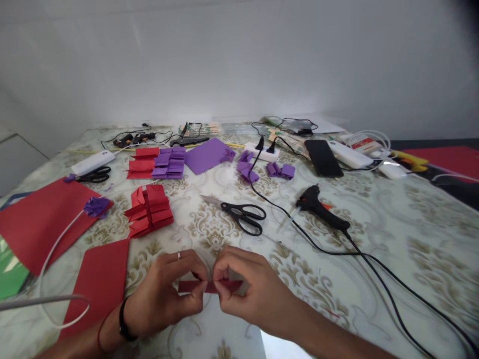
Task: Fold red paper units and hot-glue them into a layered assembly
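Observation:
A narrow dark red paper strip (pixel 189 286) lies level between my two hands, low in the middle of the view. My left hand (pixel 175 281), with a ring and a black wristband, pinches it near its middle. Close beside, my right hand (pixel 247 284) pinches the same strip, thumb against fingertips. Part of the strip is hidden behind the fingers. Just beyond my hands lie black-handled scissors (pixel 243 214), blades toward the left. To the left sit folded red paper pieces (pixel 149 212) and a red sheet (pixel 97 279).
At right lies a black glue gun (pixel 322 209), its cord running to the front edge. Folded purple pieces (pixel 168 163), a purple sheet (pixel 209 155), a power strip (pixel 262 151) and a phone (pixel 324 158) lie farther back. A white cable (pixel 62 239) loops at left.

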The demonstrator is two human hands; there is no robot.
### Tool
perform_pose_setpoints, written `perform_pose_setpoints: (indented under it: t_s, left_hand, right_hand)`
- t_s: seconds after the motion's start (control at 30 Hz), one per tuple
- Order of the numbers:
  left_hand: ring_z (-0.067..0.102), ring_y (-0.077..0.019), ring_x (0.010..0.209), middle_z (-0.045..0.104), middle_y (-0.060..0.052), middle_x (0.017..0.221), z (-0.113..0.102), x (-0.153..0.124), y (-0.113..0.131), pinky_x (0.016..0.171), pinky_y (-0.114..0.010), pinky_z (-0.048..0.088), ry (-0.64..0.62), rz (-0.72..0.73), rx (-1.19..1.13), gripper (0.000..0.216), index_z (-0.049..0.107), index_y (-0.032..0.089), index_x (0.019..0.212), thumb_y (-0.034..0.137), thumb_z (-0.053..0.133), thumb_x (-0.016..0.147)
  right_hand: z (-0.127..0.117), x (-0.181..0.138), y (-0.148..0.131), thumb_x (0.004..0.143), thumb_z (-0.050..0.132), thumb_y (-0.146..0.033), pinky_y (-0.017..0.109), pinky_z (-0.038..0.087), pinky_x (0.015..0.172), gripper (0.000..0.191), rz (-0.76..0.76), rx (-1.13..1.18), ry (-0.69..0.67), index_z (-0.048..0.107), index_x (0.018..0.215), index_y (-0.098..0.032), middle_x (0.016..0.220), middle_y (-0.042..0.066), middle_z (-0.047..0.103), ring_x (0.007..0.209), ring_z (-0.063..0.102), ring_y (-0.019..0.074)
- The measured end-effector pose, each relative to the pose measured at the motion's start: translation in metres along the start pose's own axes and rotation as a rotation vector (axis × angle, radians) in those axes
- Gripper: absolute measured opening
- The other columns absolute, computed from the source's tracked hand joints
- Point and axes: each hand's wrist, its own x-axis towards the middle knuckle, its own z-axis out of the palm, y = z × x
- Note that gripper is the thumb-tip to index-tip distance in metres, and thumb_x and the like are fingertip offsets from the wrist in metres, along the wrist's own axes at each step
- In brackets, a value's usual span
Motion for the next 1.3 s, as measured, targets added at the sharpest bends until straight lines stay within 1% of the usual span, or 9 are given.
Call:
perform_pose_setpoints:
  t_s: [0.1, 0.23, 0.33, 0.43, 0.53, 0.67, 0.8, 0.97, 1.3]
  left_hand:
    - [0.063, -0.0119, 0.068, 0.069, 0.002, 0.077, -0.010, 0.004, -0.004, 0.064, -0.022, 0.048, 0.037, -0.021, 0.043, 0.014, 0.066, 0.021, 0.086, 0.008, 0.062, 0.085]
    - [0.062, -0.0118, 0.064, 0.068, 0.002, 0.075, -0.029, 0.013, -0.012, 0.058, -0.020, 0.048, 0.104, -0.057, 0.063, 0.010, 0.066, 0.020, 0.083, 0.013, 0.063, 0.089]
    - [0.063, -0.0117, 0.066, 0.067, 0.002, 0.074, -0.036, 0.019, -0.016, 0.061, -0.020, 0.051, 0.149, -0.123, 0.066, 0.013, 0.064, 0.020, 0.081, 0.013, 0.061, 0.092]
    - [0.064, -0.0112, 0.069, 0.069, 0.002, 0.078, -0.031, 0.018, -0.017, 0.065, -0.020, 0.052, 0.110, -0.081, 0.085, 0.011, 0.067, 0.020, 0.085, 0.014, 0.062, 0.094]
    - [0.067, -0.0120, 0.073, 0.073, 0.002, 0.082, -0.020, 0.013, -0.014, 0.069, -0.021, 0.051, 0.053, -0.019, 0.075, 0.008, 0.069, 0.022, 0.092, 0.015, 0.065, 0.095]
    - [0.068, -0.0128, 0.074, 0.074, 0.001, 0.083, -0.011, 0.010, -0.006, 0.069, -0.022, 0.052, 0.024, -0.002, 0.026, 0.010, 0.070, 0.022, 0.094, 0.013, 0.065, 0.094]
    - [0.069, -0.0132, 0.074, 0.075, 0.001, 0.084, -0.008, 0.010, -0.003, 0.069, -0.022, 0.053, -0.019, 0.002, -0.009, 0.014, 0.070, 0.022, 0.095, 0.010, 0.065, 0.091]
    - [0.066, -0.0122, 0.073, 0.072, 0.003, 0.082, -0.005, 0.005, -0.006, 0.069, -0.022, 0.051, -0.058, 0.012, 0.040, 0.024, 0.067, 0.023, 0.091, 0.001, 0.063, 0.081]
    - [0.065, -0.0129, 0.071, 0.071, 0.002, 0.078, -0.020, 0.011, -0.005, 0.069, -0.024, 0.049, -0.045, -0.033, 0.014, 0.017, 0.067, 0.020, 0.086, 0.005, 0.060, 0.083]
  right_hand:
    - [-0.009, 0.004, 0.001, 0.073, 0.060, -0.001, 0.021, 0.044, 0.066, 0.019, 0.015, -0.013, 0.018, 0.059, 0.076, -0.020, 0.075, -0.004, 0.061, 0.069, 0.057, 0.0107]
    - [-0.028, 0.011, 0.002, 0.074, 0.063, -0.005, 0.023, 0.045, 0.067, 0.016, 0.141, -0.001, 0.020, 0.060, 0.074, -0.021, 0.074, -0.003, 0.064, 0.069, 0.058, 0.0125]
    - [-0.037, 0.015, 0.003, 0.075, 0.062, -0.007, 0.025, 0.046, 0.068, 0.014, 0.185, 0.002, 0.074, 0.060, 0.074, -0.021, 0.074, -0.003, 0.063, 0.071, 0.058, 0.0143]
    - [-0.035, 0.015, 0.002, 0.081, 0.065, -0.012, 0.028, 0.048, 0.077, 0.010, 0.136, -0.050, 0.117, 0.064, 0.085, -0.021, 0.085, 0.000, 0.067, 0.081, 0.063, 0.0170]
    - [-0.024, 0.012, 0.001, 0.083, 0.070, -0.014, 0.028, 0.049, 0.080, 0.013, 0.057, -0.060, 0.055, 0.068, 0.094, -0.020, 0.092, 0.002, 0.069, 0.086, 0.065, 0.0174]
    - [-0.008, 0.007, 0.000, 0.086, 0.066, -0.009, 0.023, 0.047, 0.070, 0.012, 0.056, -0.008, -0.001, 0.068, 0.085, -0.020, 0.081, -0.001, 0.067, 0.075, 0.063, 0.0130]
    - [-0.003, 0.003, -0.001, 0.085, 0.065, -0.008, 0.021, 0.046, 0.067, 0.012, 0.034, 0.015, 0.000, 0.067, 0.083, -0.020, 0.080, -0.001, 0.065, 0.074, 0.062, 0.0120]
    - [-0.003, 0.003, -0.002, 0.084, 0.065, -0.007, 0.022, 0.043, 0.065, 0.014, -0.007, 0.012, -0.021, 0.064, 0.077, -0.019, 0.075, -0.002, 0.061, 0.070, 0.059, 0.0114]
    - [-0.016, 0.007, -0.002, 0.077, 0.059, -0.006, 0.023, 0.041, 0.060, 0.016, 0.036, -0.015, 0.014, 0.054, 0.070, -0.020, 0.071, -0.002, 0.059, 0.064, 0.055, 0.0122]
